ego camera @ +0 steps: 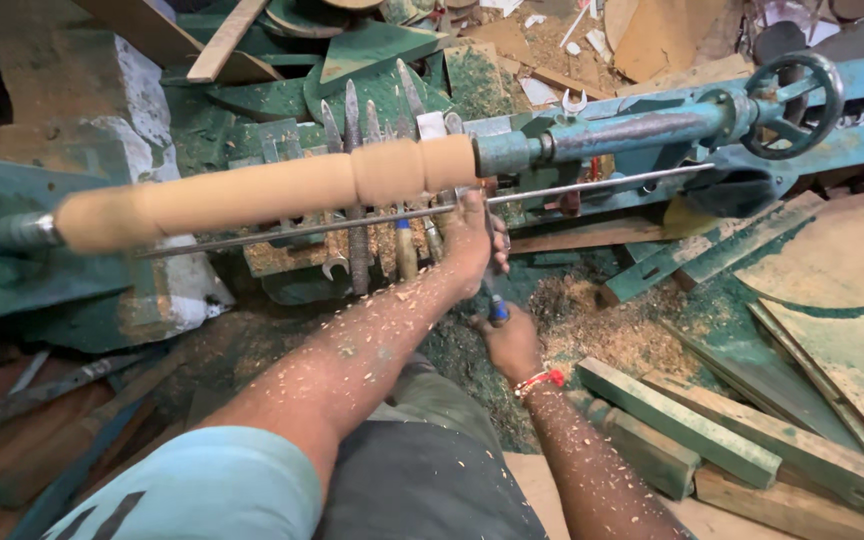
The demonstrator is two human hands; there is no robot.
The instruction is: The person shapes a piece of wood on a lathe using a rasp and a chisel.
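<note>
Wooden spindle (262, 190) mounted horizontally between lathe centres, above the thin metal tool rest rod (572, 187). Left hand (472, 235) laid on the rod, fingers curled over a chisel (495, 290). Right hand (512, 345) below, fingers wrapped round the chisel's blue handle. Forearms flecked with wood shavings.

The person wears a light blue short sleeve (202, 485) on the left arm, with dark markings near its lower edge, and dark grey trousers (422, 470). A red thread bracelet (540, 381) with a small white piece circles the right wrist. Both bare forearms and the left hand (472, 235) are flecked with pale wood shavings.
</note>
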